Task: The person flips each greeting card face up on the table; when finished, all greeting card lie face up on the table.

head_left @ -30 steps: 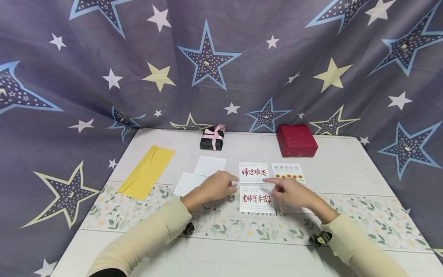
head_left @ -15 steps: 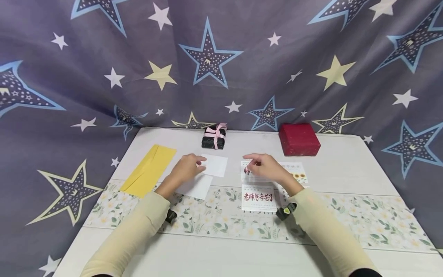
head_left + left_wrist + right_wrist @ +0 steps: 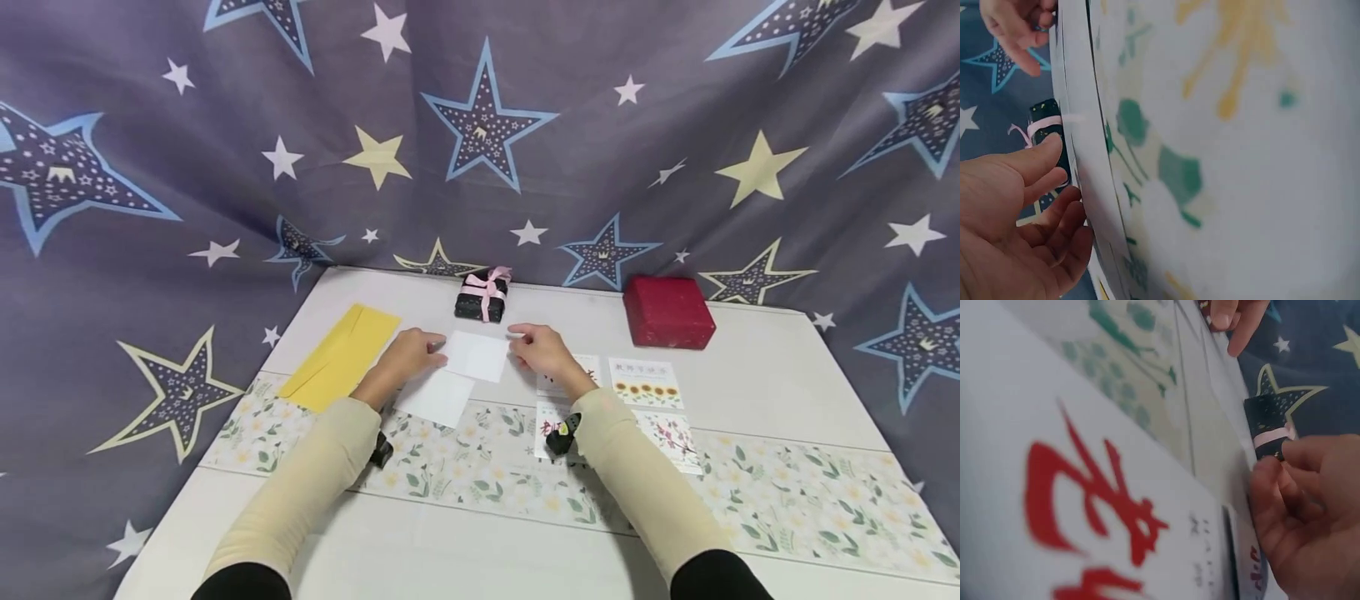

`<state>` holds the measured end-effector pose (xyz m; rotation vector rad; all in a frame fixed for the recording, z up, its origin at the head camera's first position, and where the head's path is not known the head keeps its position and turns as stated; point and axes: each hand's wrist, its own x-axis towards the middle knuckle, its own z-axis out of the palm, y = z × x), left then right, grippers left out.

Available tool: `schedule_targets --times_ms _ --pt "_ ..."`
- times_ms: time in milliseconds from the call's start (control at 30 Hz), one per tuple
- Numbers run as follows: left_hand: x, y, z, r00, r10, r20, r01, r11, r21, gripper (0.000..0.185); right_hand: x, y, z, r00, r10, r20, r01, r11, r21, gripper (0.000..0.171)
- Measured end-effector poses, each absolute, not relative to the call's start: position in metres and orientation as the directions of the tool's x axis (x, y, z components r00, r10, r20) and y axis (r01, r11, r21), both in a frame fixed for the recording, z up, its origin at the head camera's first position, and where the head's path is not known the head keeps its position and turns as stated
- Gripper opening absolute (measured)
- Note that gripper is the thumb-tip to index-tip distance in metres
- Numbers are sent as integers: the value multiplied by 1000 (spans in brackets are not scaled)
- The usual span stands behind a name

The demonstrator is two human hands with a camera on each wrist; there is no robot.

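Note:
A blank white card point(image 3: 477, 356) lies flat on the table point(image 3: 750, 367) in front of a black gift box with a pink ribbon point(image 3: 483, 295). My left hand point(image 3: 435, 346) touches the card's left edge with relaxed fingers; in the left wrist view this hand point(image 3: 1054, 181) sits loosely curled beside a paper edge. My right hand point(image 3: 519, 337) is at the card's upper right corner, and in the right wrist view its thumb and fingers point(image 3: 1275, 462) are pinched together. A second white card point(image 3: 437, 396) lies just nearer, partly under the first.
A yellow envelope point(image 3: 341, 356) lies to the left. A red box point(image 3: 667, 311) stands at the back right. A sunflower card point(image 3: 645, 382) and a flower card point(image 3: 671, 437) lie right of my right arm, which hides two red-lettered cards point(image 3: 547, 427). A floral runner point(image 3: 787, 492) crosses the table.
Both hands left the red-lettered cards and moved left and back. The left reached the white card first; the right has now come across to its right corner.

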<state>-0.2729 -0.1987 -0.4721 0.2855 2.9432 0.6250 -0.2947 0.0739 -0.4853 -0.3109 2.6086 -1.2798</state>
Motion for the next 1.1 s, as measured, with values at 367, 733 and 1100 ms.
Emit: schedule_targets --times_ms 367,733,1100 --pt "-270 -192 -472 -969 213 -127 146 904 401 48 -294 71 -488 -958 -227 -173 -31 686 -727 44" --pt "-266 -188 -468 -970 196 -141 139 931 338 47 -293 69 -490 -961 -233 -149 -41 653 -756 35" --pt "-267 -186 -466 -968 197 -155 143 942 302 46 -293 66 -489 -970 -188 -155 2 632 -775 32"
